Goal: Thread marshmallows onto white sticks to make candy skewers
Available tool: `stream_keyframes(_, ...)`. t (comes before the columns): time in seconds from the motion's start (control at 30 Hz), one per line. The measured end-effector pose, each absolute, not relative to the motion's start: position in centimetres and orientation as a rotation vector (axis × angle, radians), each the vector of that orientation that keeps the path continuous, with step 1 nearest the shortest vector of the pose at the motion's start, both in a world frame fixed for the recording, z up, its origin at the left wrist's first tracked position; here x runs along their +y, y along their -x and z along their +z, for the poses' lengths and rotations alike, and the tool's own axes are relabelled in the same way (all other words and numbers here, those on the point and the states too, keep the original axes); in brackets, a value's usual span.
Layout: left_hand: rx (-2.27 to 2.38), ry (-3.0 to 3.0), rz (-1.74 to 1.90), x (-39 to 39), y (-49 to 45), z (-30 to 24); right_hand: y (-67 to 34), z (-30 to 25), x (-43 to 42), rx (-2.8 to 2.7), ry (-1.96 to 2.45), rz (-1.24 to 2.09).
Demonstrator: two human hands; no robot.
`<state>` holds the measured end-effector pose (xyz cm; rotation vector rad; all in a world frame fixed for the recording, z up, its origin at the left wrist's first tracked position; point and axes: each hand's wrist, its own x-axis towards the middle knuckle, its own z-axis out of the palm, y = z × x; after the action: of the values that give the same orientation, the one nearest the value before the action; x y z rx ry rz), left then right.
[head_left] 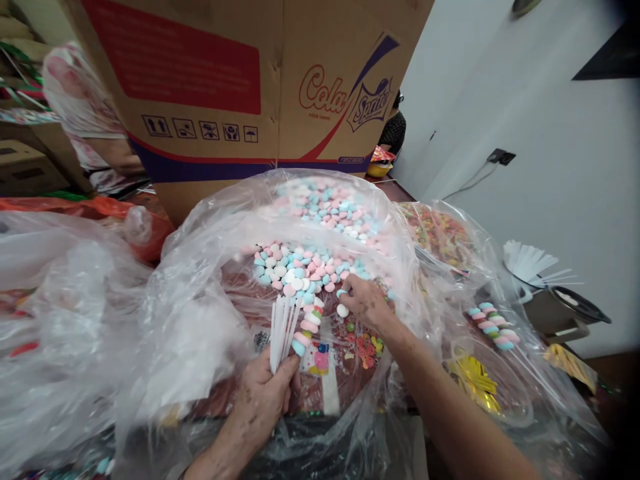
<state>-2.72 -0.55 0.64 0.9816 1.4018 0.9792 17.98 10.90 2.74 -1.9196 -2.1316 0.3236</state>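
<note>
My left hand (265, 393) is closed round a bundle of white sticks (283, 328), one of which carries a row of threaded pastel candies (309, 325). Reaching into a large clear plastic bag (200, 313), my right hand (365, 301) pinches a white candy (343, 310) at its fingertips. Just beyond the fingers lies a heap of pink, blue and white candies (305, 267). More of these candies show through the bag's far wall (330, 203).
A big "Cola Sprite" cardboard box (240, 93) stands right behind the bag. To the right lie a second bag of orange sweets (440, 230), a finished candy skewer (493, 325), a fan of white sticks (530, 263) and a white wall. Crumpled clear bags (55, 300) fill the left.
</note>
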Motion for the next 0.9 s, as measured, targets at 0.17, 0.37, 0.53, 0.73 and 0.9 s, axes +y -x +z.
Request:
stream_keyframes(0.17, 1.371, -0.979, 0.980, -0.6, 2.7, 0.5, -18.4, 2.8, 8.9, -2.268, 1.868, 0.092)
stream_keyframes(0.37, 1.362, -0.994, 0.994, -0.5, 2.7, 0.4, -18.8, 0.7, 7.5, -2.524, 1.603, -0.031)
stream_keyframes(0.53, 1.353, -1.012, 0.998, -0.7, 2.7, 0.3, -19.1, 0.3, 7.5, -2.484, 1.608, -0.034)
stream_keyframes(0.73, 1.366, -1.001, 0.973, -0.8, 2.7, 1.0, -18.1, 0.8, 6.2, -2.525, 1.563, -0.135)
stream_keyframes(0.9, 1.351, -1.039, 0.979, -0.8, 2.8, 0.7, -17.8, 0.6, 6.8, -2.349, 1.607, 0.045)
